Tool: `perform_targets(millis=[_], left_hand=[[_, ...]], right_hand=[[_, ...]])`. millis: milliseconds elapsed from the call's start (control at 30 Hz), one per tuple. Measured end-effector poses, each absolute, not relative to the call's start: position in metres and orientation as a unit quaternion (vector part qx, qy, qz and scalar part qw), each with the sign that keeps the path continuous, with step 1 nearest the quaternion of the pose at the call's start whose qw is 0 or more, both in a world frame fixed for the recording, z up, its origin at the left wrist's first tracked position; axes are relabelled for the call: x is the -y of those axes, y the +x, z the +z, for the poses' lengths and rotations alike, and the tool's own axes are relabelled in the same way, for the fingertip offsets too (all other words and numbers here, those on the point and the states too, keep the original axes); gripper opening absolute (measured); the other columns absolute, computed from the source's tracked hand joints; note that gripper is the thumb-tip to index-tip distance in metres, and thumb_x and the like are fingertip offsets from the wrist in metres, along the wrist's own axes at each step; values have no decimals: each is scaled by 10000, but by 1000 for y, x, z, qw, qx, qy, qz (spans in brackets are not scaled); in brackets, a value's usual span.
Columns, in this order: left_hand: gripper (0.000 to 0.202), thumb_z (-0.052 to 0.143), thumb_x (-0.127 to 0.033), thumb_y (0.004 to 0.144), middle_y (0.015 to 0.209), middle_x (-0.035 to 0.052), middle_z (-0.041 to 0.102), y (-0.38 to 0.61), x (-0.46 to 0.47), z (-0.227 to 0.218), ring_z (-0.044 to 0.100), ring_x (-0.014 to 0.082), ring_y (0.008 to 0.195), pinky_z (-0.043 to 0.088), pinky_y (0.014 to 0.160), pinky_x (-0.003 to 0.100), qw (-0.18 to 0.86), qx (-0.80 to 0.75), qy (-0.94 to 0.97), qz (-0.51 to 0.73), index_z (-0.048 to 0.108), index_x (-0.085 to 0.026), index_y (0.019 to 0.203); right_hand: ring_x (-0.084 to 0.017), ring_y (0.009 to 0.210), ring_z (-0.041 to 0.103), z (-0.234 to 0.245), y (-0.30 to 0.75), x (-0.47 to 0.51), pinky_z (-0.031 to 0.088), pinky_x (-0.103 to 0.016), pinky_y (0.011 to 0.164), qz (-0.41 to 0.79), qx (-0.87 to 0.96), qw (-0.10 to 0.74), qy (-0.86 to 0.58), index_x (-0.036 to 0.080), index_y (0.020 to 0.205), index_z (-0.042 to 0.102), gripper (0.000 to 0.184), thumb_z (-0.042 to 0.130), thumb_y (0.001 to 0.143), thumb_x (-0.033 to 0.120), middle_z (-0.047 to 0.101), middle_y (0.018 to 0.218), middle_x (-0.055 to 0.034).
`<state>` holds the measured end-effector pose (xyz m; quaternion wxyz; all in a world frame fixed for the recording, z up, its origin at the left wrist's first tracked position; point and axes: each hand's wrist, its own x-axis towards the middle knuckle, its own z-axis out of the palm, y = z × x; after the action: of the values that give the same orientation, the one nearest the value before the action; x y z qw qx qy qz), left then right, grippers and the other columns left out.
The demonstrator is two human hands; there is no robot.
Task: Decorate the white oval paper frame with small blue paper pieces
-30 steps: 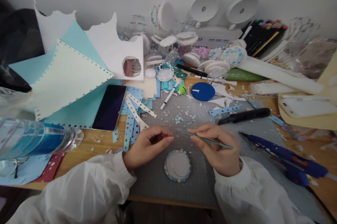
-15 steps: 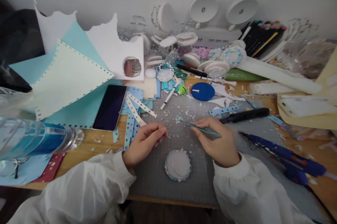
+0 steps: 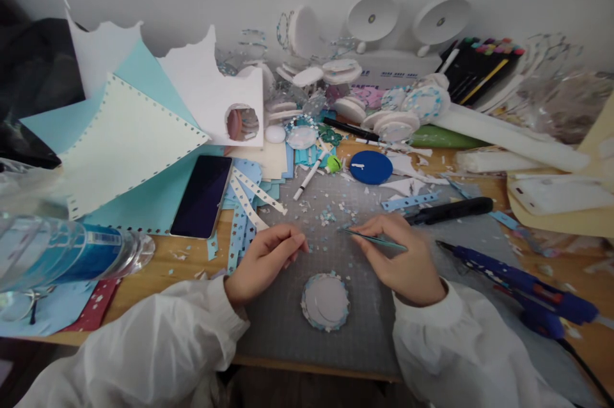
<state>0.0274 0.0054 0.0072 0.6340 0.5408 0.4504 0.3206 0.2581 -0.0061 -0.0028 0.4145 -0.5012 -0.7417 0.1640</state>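
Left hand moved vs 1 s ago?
Yes, slightly. The left hand has its fingertips drawn back leftward, judged against the round white disc on the gray mat.

Left arm and right arm, both in loose white fabric sleeves, are angling inward. Bare left hand is curling loosely, thumb lying by the index finger. Bare right hand is pinching, thumb opposing index.

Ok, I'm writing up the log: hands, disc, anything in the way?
Right hand holding tweezers; left hand curled, contents hidden. Disc flat on grey mat, untouched by either hand. Loose bits litter the mat beyond it.
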Motion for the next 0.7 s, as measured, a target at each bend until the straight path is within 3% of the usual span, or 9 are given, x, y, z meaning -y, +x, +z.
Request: perform_targets(millis=[100, 333, 533, 700], left_hand=[[304, 522, -387, 860, 557, -41, 442, 27, -5, 8, 383, 78, 503, 280, 482, 209, 634, -451, 540, 320, 594, -138, 700], [253, 596, -358, 833, 613, -23, 498, 29, -5, 6, 410, 82, 545, 316, 509, 204, 624, -437, 558, 329, 612, -131, 724], [227, 687, -293, 789, 578, -53, 418, 30, -2, 4, 366, 74, 531, 295, 506, 203, 639, -394, 574, 326, 661, -110, 921], [233, 721, -280, 769, 570, -56, 408, 27, -1, 3, 344, 67, 519, 257, 496, 208, 647, -388, 576, 314, 688, -108, 923]], right_hand=[[-203, 743, 633, 2, 257, 8, 467, -357, 711, 198, 708, 453, -505, 232, 759, 608, 114, 679, 775, 144, 691, 777, -17], [-179, 745, 683, 6, 257, 11, 529, -278, 663, 419, 527, 571, -469, 218, 726, 612, 155, 758, 724, 167, 631, 744, 2], [-163, 704, 679, 2, 244, 11, 555, -276, 667, 572, 440, 557, -411, 213, 703, 624, 159, 782, 706, 223, 627, 703, 4], [-162, 706, 679, 0, 236, 15, 552, -274, 671, 604, 419, 543, -407, 209, 697, 627, 159, 785, 698, 221, 620, 703, 6]])
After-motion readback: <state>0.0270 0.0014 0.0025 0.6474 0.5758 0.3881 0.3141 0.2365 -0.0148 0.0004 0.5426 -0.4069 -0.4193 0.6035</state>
